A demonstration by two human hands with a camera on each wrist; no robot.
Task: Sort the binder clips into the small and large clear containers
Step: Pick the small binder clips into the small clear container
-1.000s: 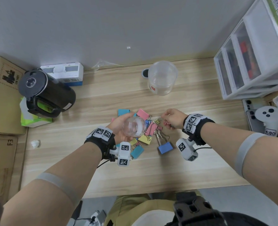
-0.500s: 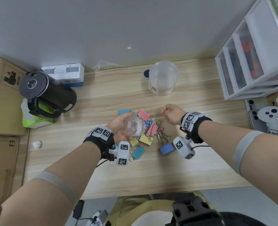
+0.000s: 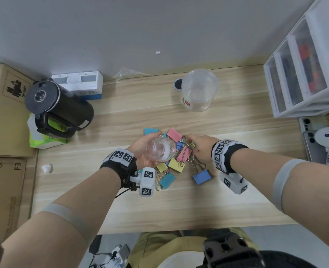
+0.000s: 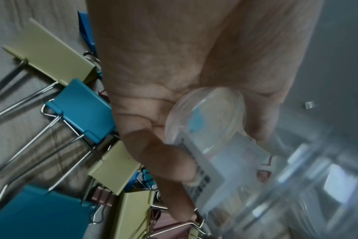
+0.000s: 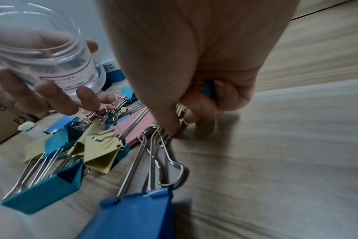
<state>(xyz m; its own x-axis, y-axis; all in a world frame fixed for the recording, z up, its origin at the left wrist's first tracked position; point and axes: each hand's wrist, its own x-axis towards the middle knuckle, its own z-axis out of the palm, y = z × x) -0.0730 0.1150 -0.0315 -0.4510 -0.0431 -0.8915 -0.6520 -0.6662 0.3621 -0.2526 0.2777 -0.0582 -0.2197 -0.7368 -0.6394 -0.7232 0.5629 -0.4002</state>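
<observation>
Right wrist view: right hand (image 5: 204, 90) curls around small clips (image 5: 206, 88); left hand (image 5: 31, 95) grips the small clear container (image 5: 45, 48).

Two containers (image 3: 199, 89), roughly twelve clips (image 3: 202, 176) (overlapping)

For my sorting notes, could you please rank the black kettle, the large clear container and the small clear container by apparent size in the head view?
1. black kettle
2. large clear container
3. small clear container, held nearer the camera yet smallest
</observation>
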